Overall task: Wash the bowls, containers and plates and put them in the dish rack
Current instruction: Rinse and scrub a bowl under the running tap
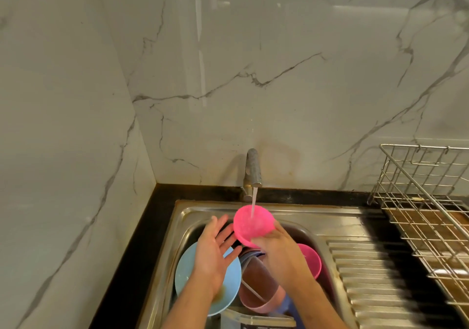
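We had the right hand (pixel 275 246) gripping the near rim of a pink bowl (pixel 252 223), tipped up so its inside faced the tap (pixel 252 168) and the stream hit it w/ full flow. Our left hand (pixel 215 248) sat just beside the bowl's left edge, fingers spread and holding nothing, not quite touching it as far as we could tell. Below both hands, in the sink (pixel 182 217), waited the rest: a blue plate (pixel 184 275) under the left wrist, a brownish divided container (pixel 256 290) between the forearms, and a second pink bowl (pixel 312 260) just right of the right hand. The dish rack (pixel 426 212) stood well off to the right, past the ribbed drainboard (pixel 360 272).

To do this rinse well, we judged the bowl should be turned by its rim so water sweeps the whole inside, then flipped for the outside (wet plastic is slick, so bring the free hand in to steady it), and shaken off before going to the rack.
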